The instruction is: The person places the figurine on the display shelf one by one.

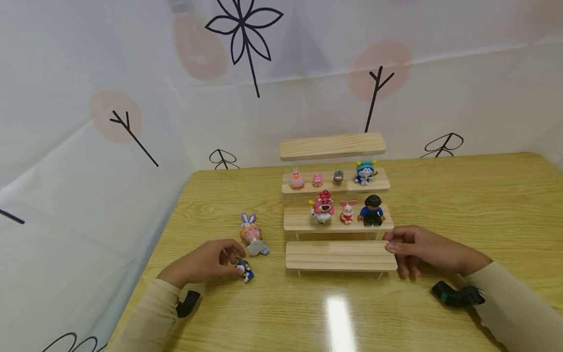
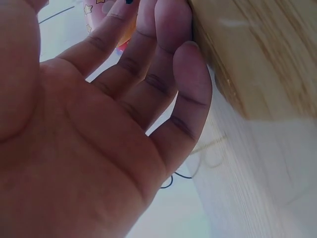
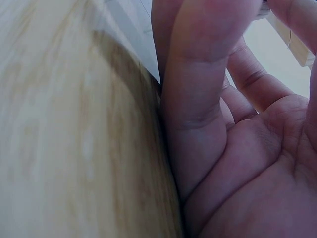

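Observation:
My left hand (image 1: 206,261) is at the left of the table, its thumb and index finger on a small dark-blue and white figurine (image 1: 245,272). In the left wrist view the fingers (image 2: 163,74) are partly bent, and most of that figurine is out of frame. Just beyond lies a pink figurine with purple bunny ears (image 1: 251,233). My right hand (image 1: 424,249) holds the right end of the lowest step of a tiered wooden display stand (image 1: 341,263), thumb on top; its fingers (image 3: 198,94) lie along the wood in the right wrist view.
On the stand's middle steps sit a red-pink bear figurine (image 1: 323,209), a piglet figurine (image 1: 347,212), a dark-haired figure in blue (image 1: 372,211), a pink bird (image 1: 296,180), a blue-hatted figure (image 1: 364,173) and two tiny ones. A patterned cloth (image 1: 299,107) hangs behind the table.

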Demonstrator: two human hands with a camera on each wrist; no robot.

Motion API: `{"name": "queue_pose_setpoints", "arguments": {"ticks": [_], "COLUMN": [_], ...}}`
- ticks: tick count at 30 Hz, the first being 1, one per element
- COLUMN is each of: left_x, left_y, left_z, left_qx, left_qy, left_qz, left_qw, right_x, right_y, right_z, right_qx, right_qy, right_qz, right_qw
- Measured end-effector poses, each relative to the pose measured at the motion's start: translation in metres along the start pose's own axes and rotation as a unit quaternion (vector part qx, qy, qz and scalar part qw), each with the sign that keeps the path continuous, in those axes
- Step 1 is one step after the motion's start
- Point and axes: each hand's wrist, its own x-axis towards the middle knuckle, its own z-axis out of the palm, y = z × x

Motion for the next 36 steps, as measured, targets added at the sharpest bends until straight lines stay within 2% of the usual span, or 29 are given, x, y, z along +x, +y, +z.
{"name": "queue_pose_setpoints", "arguments": {"ticks": [6,13,23,30,36], "left_x": [0.0017,0.0001,-0.0011,-0.0049,-0.0081], "left_y": [-0.0026,-0.0019,0.0001,0.0004,0.0053], "left_z": [0.0013,0.0019,0.0023,0.0010,-0.0032], "left_qx": [-0.001,-0.002,0.003,-0.013,-0.027], "left_qy": [-0.009,-0.012,-0.007,-0.014,-0.003], "left_qz": [0.020,0.009,0.012,0.003,0.002], "left_qw": [0.9998,0.9999,0.9999,0.9998,0.9996], "right_x": [-0.0008,-0.0014,-0.0004,-0.0003,0.0000], "right_y": [0.0006,-0.0007,-0.0021,-0.0032,-0.0023], "right_z": [0.0008,0.0012,0.0016,0.0016,0.0016], "right_qx": [-0.004,-0.005,0.010,0.013,0.021], "right_qy": [0.003,-0.015,-0.038,-0.036,-0.034], "right_qz": [0.007,-0.008,-0.044,-0.038,-0.034], "right_qw": [1.0000,0.9998,0.9983,0.9986,0.9986]}}
